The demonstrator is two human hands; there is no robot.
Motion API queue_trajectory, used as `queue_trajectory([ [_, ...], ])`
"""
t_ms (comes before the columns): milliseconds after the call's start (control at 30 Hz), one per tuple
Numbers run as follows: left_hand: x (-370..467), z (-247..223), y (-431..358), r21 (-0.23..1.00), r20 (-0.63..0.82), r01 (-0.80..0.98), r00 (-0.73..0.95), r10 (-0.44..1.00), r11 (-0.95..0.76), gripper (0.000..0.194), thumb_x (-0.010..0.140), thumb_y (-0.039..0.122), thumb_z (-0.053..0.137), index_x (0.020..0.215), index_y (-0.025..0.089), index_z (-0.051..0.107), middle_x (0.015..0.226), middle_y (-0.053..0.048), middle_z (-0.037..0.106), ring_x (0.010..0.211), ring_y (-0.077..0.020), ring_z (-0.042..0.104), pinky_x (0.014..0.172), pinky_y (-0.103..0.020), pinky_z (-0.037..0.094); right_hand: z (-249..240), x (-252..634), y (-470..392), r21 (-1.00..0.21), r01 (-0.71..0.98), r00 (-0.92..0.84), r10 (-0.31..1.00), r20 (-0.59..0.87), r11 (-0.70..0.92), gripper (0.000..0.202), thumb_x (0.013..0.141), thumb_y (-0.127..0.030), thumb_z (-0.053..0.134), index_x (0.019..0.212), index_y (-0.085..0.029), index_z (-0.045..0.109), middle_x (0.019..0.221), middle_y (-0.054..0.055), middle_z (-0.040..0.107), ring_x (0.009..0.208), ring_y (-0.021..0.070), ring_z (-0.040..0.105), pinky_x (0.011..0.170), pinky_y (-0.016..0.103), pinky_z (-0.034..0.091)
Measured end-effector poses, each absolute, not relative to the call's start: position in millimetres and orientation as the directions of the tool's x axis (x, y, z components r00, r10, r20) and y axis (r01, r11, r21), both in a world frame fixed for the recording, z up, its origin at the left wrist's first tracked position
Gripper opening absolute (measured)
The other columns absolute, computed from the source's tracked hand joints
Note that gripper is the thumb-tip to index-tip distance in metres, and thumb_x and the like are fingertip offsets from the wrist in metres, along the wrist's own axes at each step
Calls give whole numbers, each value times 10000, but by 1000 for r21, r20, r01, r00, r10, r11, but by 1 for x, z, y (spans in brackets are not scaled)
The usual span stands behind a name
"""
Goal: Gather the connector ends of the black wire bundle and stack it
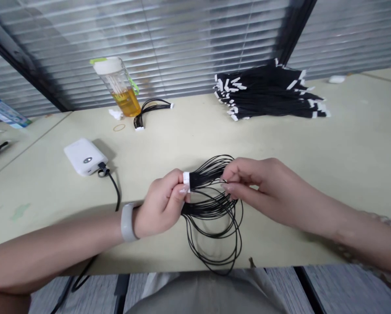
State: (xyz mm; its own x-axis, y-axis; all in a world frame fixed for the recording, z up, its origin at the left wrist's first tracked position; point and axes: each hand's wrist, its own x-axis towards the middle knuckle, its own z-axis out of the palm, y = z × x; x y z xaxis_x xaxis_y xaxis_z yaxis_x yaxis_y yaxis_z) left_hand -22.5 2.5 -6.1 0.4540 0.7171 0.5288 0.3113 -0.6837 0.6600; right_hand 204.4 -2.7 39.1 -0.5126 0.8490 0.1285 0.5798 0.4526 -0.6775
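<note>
A wire harness of thin black wires loops above the front of the table. My left hand is closed around its end, with a white connector showing between thumb and fingers. Some wires hang in wide loops below that hand, down past the table's edge. To the right, my right hand pinches at the wires with thumb and forefinger. A single wire seems to run to its fingertips, though the exact grip is too fine to make out. The harness's other end is hidden.
At the back right lies a pile of black harnesses with white connectors. A bottle of amber liquid stands at the back left beside a short harness. Left of my hands is a white power bank with a black cable.
</note>
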Motion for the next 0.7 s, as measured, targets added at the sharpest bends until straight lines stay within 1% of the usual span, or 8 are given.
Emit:
queue_trajectory([
  [100,-22,-5,3,647,543,313,451,708,-695,321,976,323,314,744,161,464,599,15,535,505,-57,479,492,-167,385,38,205,-2,-633,587,-508,839,196,504,76,810,-131,528,778,-198,512,662,-46,571,584,76,494,508,195,353],
  [200,-22,-5,3,644,551,316,439,709,-697,333,978,329,311,738,158,466,594,15,534,503,-57,476,490,-167,383,37,204,-1,-565,579,-544,795,270,588,131,776,-57,522,736,-179,549,716,-20,570,638,80,506,561,199,375],
  [300,-22,-5,3,651,537,315,452,712,-691,331,978,329,312,742,157,468,597,13,538,509,-59,482,496,-169,389,36,203,-1,-506,576,-555,762,335,642,176,771,-22,504,699,-161,584,703,-1,542,629,81,484,577,213,372],
  [367,-22,-5,3,648,533,316,461,710,-692,334,978,331,310,746,155,474,599,11,539,511,-59,484,496,-168,390,35,202,-2,-492,580,-551,758,350,649,190,782,-23,496,714,-154,616,718,12,540,630,83,484,576,217,371],
  [467,-22,-5,2,649,531,316,464,709,-693,332,978,330,310,747,155,473,598,11,539,511,-60,487,493,-168,390,35,200,-3,-514,586,-553,773,311,626,190,814,-65,490,800,-158,655,763,24,556,661,91,510,600,226,388],
  [533,-22,-6,2,650,530,318,461,711,-690,328,977,330,313,746,157,471,599,11,539,514,-62,489,495,-171,391,37,199,-4,-554,593,-557,795,241,584,191,843,-107,477,843,-172,656,746,13,568,659,98,517,603,238,390],
  [633,-22,-6,2,653,529,317,458,714,-688,323,975,327,316,742,161,465,595,14,531,511,-65,486,496,-176,392,41,199,-5,-659,576,-556,823,117,484,189,892,-197,447,850,-191,631,694,-13,585,623,100,515,570,240,388],
  [700,-22,-6,2,653,528,318,460,714,-688,318,975,325,317,742,163,461,594,16,528,508,-67,484,494,-180,391,42,199,-6,-726,549,-541,838,71,415,164,894,-275,467,836,-193,597,692,-19,590,620,99,518,537,229,389],
])
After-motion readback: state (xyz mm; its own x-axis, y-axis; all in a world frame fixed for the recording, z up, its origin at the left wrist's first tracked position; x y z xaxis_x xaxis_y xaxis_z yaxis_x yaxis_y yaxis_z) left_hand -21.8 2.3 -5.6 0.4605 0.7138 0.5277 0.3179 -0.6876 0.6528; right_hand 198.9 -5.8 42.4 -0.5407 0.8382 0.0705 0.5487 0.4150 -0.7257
